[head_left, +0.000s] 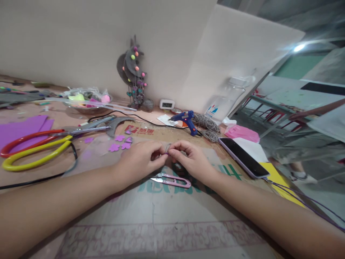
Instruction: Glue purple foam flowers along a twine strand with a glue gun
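Note:
My left hand (147,155) and my right hand (190,158) meet over the cardboard, thumbs and fingertips pinched together. Between them shows a sliver of a small purple piece (166,153), mostly hidden by the fingers, with a bit of something greyish just above. Pink-handled thread snips (175,181) lie right below the hands, blades pointing left. Left of my left hand are several purple flower cutouts (114,147) and grey-and-purple heart pieces (129,140). Behind the hands rests a blue glue gun (185,118), its small red light lit.
Large scissors (37,154) with red and yellow handles and purple sheets (24,131) lie left. A bowl (86,106) of colourful bits, a hanging ornament (134,75), a timer (166,104), grey cord (206,124) and a bottle (226,99) line the back. A phone (244,158) lies right.

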Tool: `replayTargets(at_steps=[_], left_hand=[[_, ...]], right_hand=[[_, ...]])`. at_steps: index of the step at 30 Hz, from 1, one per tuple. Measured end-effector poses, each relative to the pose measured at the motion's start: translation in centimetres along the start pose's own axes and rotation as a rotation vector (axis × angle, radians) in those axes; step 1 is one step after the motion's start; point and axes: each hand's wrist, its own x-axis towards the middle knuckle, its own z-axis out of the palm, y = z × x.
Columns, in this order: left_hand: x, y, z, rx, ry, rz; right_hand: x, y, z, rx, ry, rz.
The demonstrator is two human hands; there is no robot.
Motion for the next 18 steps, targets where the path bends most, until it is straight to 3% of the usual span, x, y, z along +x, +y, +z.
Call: replayTargets(at_steps=[8,18], left_hand=[[0.06,-0.14,0.01,-0.058,0.004,-0.018],[0.31,0.08,-0.41,-0.241,-0.011,-0.079]], right_hand=[[0.05,0.53,-0.09,0.169,0.030,0.037],[0.32,0.95,-0.03,0.086,0.040,0.029]])
